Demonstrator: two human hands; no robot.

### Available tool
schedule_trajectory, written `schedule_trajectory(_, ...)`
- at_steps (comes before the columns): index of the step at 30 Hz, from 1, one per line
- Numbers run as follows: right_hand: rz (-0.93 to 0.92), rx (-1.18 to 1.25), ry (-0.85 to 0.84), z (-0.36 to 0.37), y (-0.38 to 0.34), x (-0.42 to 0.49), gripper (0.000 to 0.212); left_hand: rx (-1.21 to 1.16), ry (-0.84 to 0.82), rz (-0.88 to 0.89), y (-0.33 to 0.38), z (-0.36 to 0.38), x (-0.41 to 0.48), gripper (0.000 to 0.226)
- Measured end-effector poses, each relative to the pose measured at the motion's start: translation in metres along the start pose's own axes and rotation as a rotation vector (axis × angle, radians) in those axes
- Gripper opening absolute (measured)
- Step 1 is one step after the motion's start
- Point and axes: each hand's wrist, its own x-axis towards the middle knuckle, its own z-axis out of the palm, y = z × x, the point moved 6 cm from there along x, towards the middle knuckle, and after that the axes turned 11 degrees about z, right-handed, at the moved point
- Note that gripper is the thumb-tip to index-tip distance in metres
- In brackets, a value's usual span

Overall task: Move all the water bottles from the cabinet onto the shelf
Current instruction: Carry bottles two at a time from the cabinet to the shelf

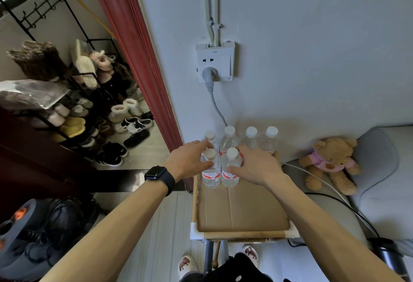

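Note:
Several clear water bottles with white caps and red labels stand at the far end of a cardboard-lined shelf top. My left hand grips the front left bottle from its left side. My right hand grips the front right bottle from its right side. Both front bottles stand upright, side by side and touching. Behind them, a row of several more bottles lines the white wall.
A wall socket with a grey plug and cord hangs above the bottles. A teddy bear sits on a grey sofa at right. A shoe rack and a red door frame are at left. A white cable runs beside the shelf.

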Motion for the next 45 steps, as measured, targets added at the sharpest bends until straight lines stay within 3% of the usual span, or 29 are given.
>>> schedule_trajectory(10, 0.068, 0.092, 0.056, 0.012, 0.024, -0.017, 0.060, -0.070, 0.042, -0.030, -0.018, 0.001, -0.015, 0.053)
schedule_trajectory(15, 0.145, 0.143, 0.063, 0.031, 0.035, -0.047, 0.037, -0.087, -0.032, -0.112, -0.039, 0.030, -0.048, 0.046)
schedule_trajectory(18, 0.063, 0.101, 0.085, 0.039, 0.026, -0.069, 0.026, -0.040, -0.029, -0.163, -0.040, 0.042, -0.073, 0.045)
schedule_trajectory(24, -0.311, -0.032, -0.062, 0.070, -0.005, -0.097, 0.033, 0.108, 0.080, -0.357, -0.030, 0.061, -0.158, 0.047)
schedule_trajectory(33, -0.940, -0.074, -0.205, 0.100, -0.133, -0.190, 0.038, 0.037, 0.338, -0.960, 0.023, 0.105, -0.404, 0.052)
schedule_trajectory(38, -1.347, -0.087, -0.172, 0.124, -0.243, -0.328, 0.038, 0.139, 0.498, -1.352, 0.105, 0.114, -0.604, 0.046)
schedule_trajectory(45, -1.840, -0.065, -0.306, 0.173, -0.316, -0.636, 0.039, 0.199, 0.681, -1.952, 0.319, 0.184, -0.880, 0.050)
